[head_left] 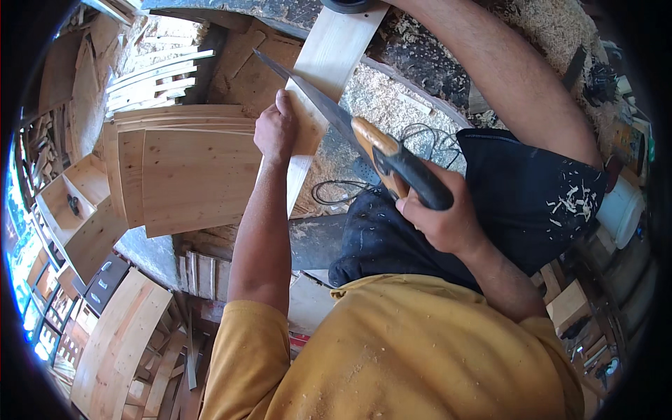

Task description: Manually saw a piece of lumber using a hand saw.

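My left hand (276, 131) grips the left edge of a long pale wooden board (337, 50). Its thumb points up along the edge, and the fingers under the wood are hidden. In my right hand (442, 211) is a handsaw (341, 123), held by its black and yellow-orange handle. The blade slants across the board toward the upper left, its tip past the board's left edge. My bare leg (500, 70) stretches to the board's far end, where dark footwear (347, 5) rests on the wood.
Stacked wide wooden panels (199, 178) stand just left of my left forearm. Sawdust and shavings (381, 105) lie around the board, with a thin black cord (336, 187) looped nearby. An open wooden box (70, 199) is farther left. A white bucket (621, 213) stands at the right.
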{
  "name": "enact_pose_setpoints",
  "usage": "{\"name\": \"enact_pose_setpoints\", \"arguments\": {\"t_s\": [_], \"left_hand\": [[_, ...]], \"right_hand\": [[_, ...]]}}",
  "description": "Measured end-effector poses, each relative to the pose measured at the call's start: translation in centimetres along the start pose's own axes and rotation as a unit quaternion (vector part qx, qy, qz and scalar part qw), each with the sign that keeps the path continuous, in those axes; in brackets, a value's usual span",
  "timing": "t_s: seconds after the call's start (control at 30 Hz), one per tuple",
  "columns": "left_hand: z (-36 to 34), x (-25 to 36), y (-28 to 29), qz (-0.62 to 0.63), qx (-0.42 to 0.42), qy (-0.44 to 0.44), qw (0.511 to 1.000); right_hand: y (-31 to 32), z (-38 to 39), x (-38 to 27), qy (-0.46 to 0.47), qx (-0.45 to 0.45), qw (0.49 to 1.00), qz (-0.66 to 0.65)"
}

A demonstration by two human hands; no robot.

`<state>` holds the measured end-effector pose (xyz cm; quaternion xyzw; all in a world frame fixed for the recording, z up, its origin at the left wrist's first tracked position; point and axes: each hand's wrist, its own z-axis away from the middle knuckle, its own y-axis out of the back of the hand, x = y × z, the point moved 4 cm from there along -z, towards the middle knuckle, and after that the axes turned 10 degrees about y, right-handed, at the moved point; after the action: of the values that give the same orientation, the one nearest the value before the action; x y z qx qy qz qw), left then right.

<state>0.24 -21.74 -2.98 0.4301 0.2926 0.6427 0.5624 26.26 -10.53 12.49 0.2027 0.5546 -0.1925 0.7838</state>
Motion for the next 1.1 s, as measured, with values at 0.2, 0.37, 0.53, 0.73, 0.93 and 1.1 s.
{"name": "enact_pose_setpoints", "arguments": {"t_s": [0.2,0.37,0.53,0.73,0.93,1.1], "left_hand": [[-0.2,-1.0,0.5,0.005,-0.015,0.000,1.000],[0.0,-0.4,1.6,0.007,-0.004,-0.007,1.000],[0.1,-0.2,0.1,0.015,-0.009,-0.012,1.000],[0.3,-0.4,1.3,0.002,-0.022,0.016,1.000],[0.0,-0.1,0.5,0.013,-0.021,0.002,1.000],[-0.2,-0.7,0.6,-0.001,-0.013,0.005,1.000]], "right_hand": [[4.3,10.1,-2.0,-0.106,-0.037,0.994,0.006],[2.4,7.9,0.5,-0.002,0.004,0.998,0.066],[-1.4,-2.0,0.2,-0.010,-0.004,1.000,0.018],[4.9,11.0,-3.0,-0.046,-0.031,0.997,0.062],[0.9,2.1,-0.5,-0.063,-0.034,0.997,0.025],[3.5,7.6,-1.1,-0.061,-0.035,0.996,0.049]]}}
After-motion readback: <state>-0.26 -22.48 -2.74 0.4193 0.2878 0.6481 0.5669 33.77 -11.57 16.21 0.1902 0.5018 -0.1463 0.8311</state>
